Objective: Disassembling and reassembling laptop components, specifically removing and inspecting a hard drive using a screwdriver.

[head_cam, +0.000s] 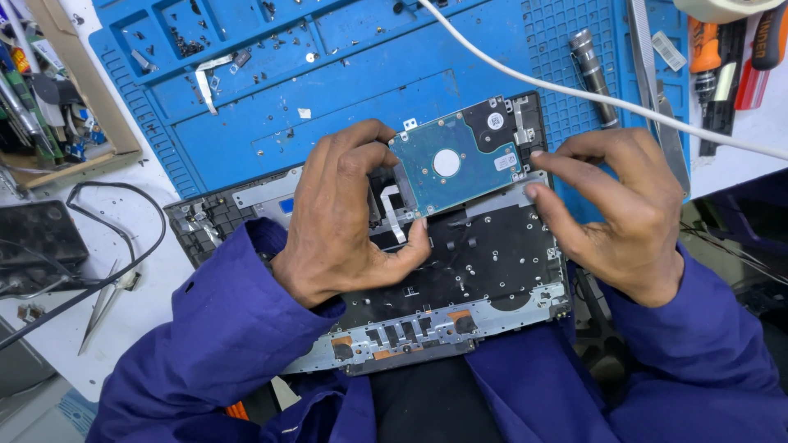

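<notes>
Cluttered white tabletop (156, 303) under a blue silicone repair mat (361, 90), strewn with tiny screws. Lying on it, an opened dark laptop chassis (460, 279). Held tilted just above its upper edge: a flat rectangular hard drive with teal circuit board (451, 164). Left hand (345, 213) pinching its left edge, thumb beneath; right hand (624, 213) with fingertips at its right bracket, fingers narrow. Likely rigid, light, shock-sensitive; best gripped by side edges, clear of the board. White cable (591, 94) crossing above.
</notes>
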